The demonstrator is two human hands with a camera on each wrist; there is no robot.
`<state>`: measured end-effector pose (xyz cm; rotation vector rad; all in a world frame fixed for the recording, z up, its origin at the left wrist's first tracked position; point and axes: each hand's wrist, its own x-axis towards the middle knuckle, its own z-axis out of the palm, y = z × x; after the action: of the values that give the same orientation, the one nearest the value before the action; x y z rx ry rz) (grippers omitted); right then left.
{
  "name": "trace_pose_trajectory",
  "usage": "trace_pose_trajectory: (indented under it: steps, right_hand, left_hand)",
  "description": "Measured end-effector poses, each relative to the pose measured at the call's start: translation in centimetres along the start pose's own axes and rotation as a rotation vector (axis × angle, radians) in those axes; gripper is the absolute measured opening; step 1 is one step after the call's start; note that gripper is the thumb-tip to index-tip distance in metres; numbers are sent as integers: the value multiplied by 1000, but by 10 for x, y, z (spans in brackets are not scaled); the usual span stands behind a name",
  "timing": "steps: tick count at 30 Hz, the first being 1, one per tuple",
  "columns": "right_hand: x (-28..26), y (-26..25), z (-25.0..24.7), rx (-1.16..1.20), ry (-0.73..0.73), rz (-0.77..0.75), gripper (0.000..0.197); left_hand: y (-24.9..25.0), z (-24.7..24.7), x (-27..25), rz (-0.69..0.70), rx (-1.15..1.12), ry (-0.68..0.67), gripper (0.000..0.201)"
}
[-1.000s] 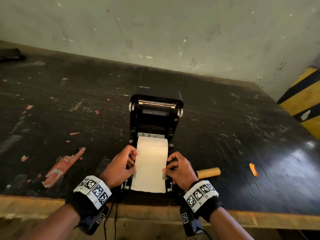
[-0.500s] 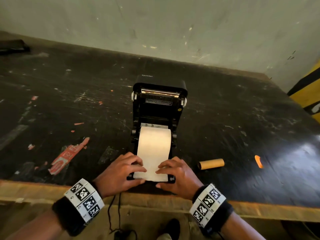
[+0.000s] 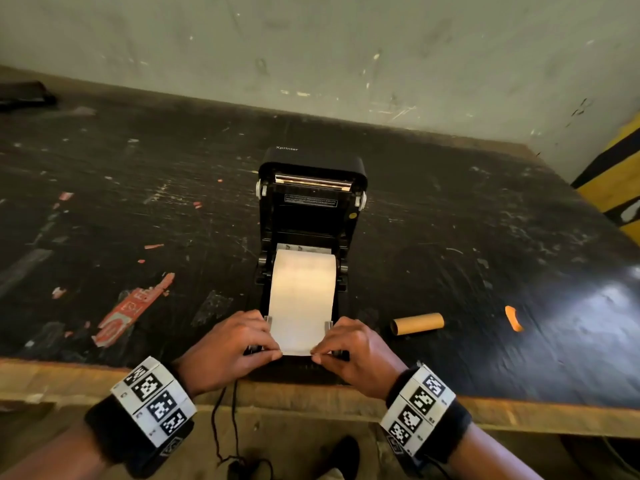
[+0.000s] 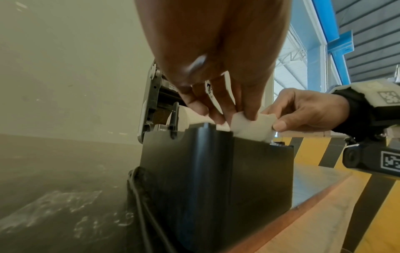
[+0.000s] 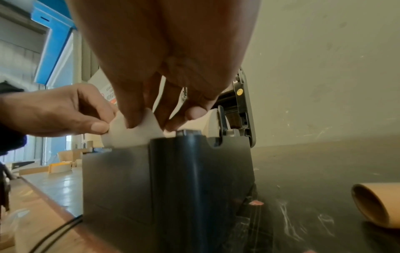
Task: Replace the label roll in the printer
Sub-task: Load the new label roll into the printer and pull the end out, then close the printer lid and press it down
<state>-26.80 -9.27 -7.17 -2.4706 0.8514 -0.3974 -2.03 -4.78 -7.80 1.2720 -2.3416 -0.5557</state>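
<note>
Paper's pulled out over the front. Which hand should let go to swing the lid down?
Probably the right. Both hands pinch the label strip end at the printer front: left hand, right hand. Neither is clearly nearer the open lid; the left can keep the strip flat.

a scuffed black tabletop [image 3: 450, 237] with a bare wooden front edge fills mid-frame. a stained pale wall [image 3: 311, 46] spans the top. yellow-and-black striped barrier [image 3: 620, 178] at right edge.
</note>
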Motion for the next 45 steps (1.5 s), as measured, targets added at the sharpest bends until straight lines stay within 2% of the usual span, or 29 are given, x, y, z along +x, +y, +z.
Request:
trace_pose_trajectory:
  steps: [10,15,21,24,26,29,33,35,37,39,43,45]
  right_hand:
    - [-14,-15,-3,128,-189,34,20]
    - [-17,-21,1,159,-223,44,18]
    - [-16,-29,0,189,-345,55,23]
    - [-9,-29,-13,293,-374,75,36]
    - [0,-28,-29,311,-320,76,49]
    - [23,-21,-60,243,-95,73,44]
    - [60,-10,-109,101,381,-12,23]
    - [79,-3,-134,-6,544,6,24]
    - [94,2,-155,-89,580,78,30]
    - [105,7,-168,-170,537,142,37]
    - [123,21,-176,-260,368,266,44]
    - [128,27,-175,-246,302,306,44]
  left_hand:
    - [23,-4,-24,-45,-54,-61,42]
    - [31,-5,-31,-60,-90,-97,23]
    - [37,-7,-30,-129,-180,-238,21]
    - [39,-18,-21,-161,-242,-234,22]
    - [40,-32,-11,-182,-231,-194,26]
    - [35,-58,13,-175,-182,-52,28]
    - [20,-94,53,-116,48,387,34]
    - [9,-113,77,-114,145,547,41]
    - [-2,-131,98,-163,207,627,50]
    - [-9,-144,116,-205,252,633,56]
    - [-24,-152,139,-335,293,479,62]
    - [-29,-152,143,-393,260,432,56]
